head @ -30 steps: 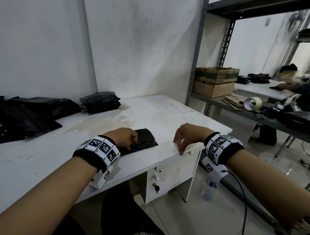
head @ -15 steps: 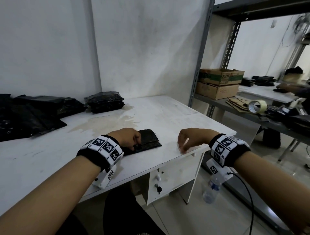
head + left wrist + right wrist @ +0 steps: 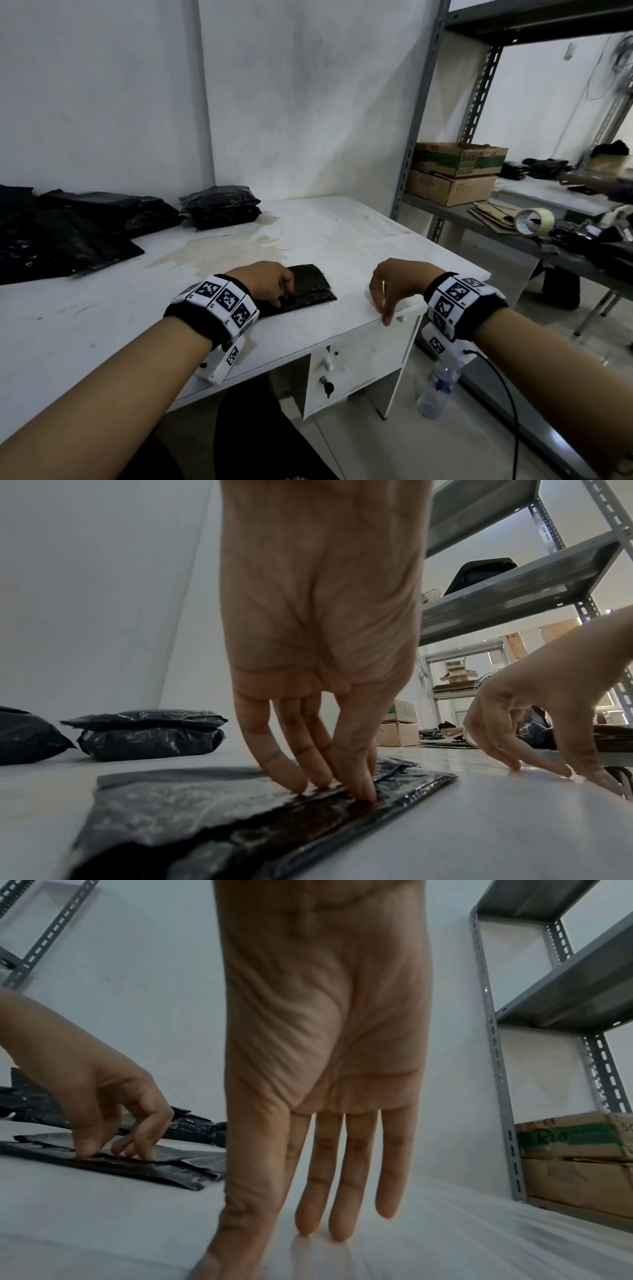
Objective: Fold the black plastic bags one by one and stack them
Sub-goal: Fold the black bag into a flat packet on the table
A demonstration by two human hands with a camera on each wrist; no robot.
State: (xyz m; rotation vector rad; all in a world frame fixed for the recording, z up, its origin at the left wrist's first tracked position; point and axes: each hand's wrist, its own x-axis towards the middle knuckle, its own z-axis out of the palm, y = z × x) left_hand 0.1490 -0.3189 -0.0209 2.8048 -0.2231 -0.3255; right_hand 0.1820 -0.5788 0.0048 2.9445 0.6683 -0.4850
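Observation:
A small folded black plastic bag (image 3: pixel 308 287) (image 3: pixel 205 804) (image 3: pixel 164 1169) lies flat near the front edge of the white table (image 3: pixel 359 246). My left hand (image 3: pixel 270 284) (image 3: pixel 318 777) (image 3: pixel 103 1123) presses its fingertips and thumb down on the bag's fold. To the right of the bag, my right hand (image 3: pixel 390 291) (image 3: pixel 534 737) (image 3: pixel 325 1191) holds nothing; its straight fingers touch the bare tabletop by the front edge. A stack of folded bags (image 3: pixel 221 207) (image 3: pixel 150 734) sits at the back by the wall. Unfolded black bags (image 3: pixel 68 233) are heaped at the far left.
A grey metal shelf (image 3: pixel 479 212) stands right of the table with cardboard boxes (image 3: pixel 455 171) and a tape roll (image 3: pixel 534 222). A water bottle (image 3: pixel 438 387) stands on the floor beside the table's drawer unit (image 3: pixel 359 359). A stain marks the table's middle.
The left hand stays pressed on the folded bag. The right hand's fingers have shifted slightly along the table's front edge. The head view has turned a little.

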